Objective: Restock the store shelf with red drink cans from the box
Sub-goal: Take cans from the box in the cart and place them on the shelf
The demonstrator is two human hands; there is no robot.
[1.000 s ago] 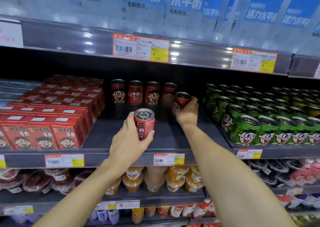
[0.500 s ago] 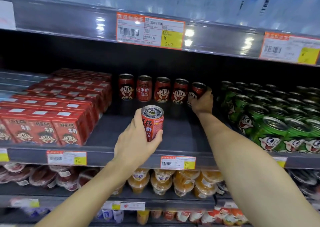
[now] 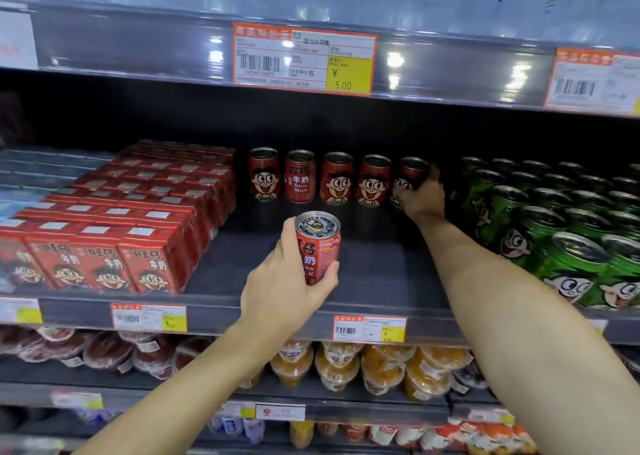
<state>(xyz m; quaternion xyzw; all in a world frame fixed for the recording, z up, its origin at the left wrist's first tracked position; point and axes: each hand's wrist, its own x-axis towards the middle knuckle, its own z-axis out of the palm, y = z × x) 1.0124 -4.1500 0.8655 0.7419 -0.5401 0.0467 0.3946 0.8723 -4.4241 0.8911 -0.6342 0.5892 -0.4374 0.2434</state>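
Right now, one red can (image 3: 320,246) is held in the left hand (image 3: 284,286), with the fingers and thumb curled round its lower half. It is held above the front of the dark shelf (image 3: 374,271), out in the bare middle part. Its long side runs up and down, tipped a little, and its silver top is turned up toward the camera. Another red can (image 3: 410,177) is gripped by the right hand (image 3: 424,200), with the fingers wrapped round its right side. It is kept at the back of the shelf, nearly upright, top up. It is at the right end of a row of four red cans (image 3: 318,177), all set upright with their tops up and their fronts turned forward. Red cartons (image 3: 114,239) are packed on the left of the shelf. Green cans (image 3: 554,226) are lined up on the right. A price tag (image 3: 369,328) is stuck on the shelf's front edge.
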